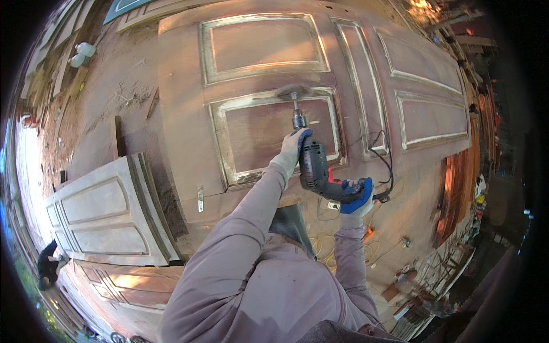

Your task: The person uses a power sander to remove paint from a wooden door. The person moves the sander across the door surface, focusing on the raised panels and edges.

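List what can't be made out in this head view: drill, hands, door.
- Sanding disc on the drill: motion-blurred in the head view, its surface unreadable.
- Left hand and right hand: gloved, fingers wrapped around the drill; trigger hidden.
- Door lower edge: covered by the person's arms and torso.
- Cable: its end is lost among clutter.
- Stacked items at the right rim: too small and fisheye-bent.
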Demonstrator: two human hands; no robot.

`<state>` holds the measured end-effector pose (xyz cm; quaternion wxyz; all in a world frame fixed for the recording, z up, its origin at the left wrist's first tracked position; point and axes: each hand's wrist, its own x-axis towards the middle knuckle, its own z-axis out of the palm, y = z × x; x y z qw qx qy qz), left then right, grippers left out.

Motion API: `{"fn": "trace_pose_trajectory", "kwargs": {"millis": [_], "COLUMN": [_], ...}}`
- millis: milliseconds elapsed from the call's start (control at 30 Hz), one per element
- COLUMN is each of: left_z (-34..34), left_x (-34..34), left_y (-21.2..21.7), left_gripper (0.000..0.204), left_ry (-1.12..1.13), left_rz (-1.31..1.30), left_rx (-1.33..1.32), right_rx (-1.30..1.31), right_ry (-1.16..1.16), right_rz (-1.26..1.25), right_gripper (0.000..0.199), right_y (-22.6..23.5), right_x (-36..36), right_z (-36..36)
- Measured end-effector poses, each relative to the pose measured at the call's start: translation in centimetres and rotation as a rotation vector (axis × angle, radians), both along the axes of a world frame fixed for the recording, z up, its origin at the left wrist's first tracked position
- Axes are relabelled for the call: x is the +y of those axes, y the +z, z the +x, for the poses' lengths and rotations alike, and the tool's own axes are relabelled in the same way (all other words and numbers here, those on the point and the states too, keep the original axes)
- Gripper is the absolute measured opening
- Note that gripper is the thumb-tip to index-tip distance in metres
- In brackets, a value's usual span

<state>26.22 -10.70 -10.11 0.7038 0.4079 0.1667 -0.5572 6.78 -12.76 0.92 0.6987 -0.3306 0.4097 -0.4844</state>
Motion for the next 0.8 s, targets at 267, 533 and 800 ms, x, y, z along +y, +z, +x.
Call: {"fn": "trace_pose_trajectory", "kwargs": {"millis": [267,533,800], "left_z": [5.1,7.9,8.7], "left_x": [8.8,13.5,14.2], "left_y": [0.1,-1.7,-1.2], "left_gripper": [0.020,0.021,0.020], "left_ry": [0.071,0.125,0.050], "left_rz": [0.089,0.058,0.058], "left_rx": [-0.075,0.003,0.018], "right_rx": [-0.036,-0.109,-0.069], "right_ry": [0.081,0.105,0.067], "right_rz": [0.090,0.203,0.184], "right_gripper": [0.023,0.018,0.020], "right_y": [0.9,1.3,1.5], "right_x": [6.8,10.3,11.7], "right_z": [5.9,8.6,9.3]}}
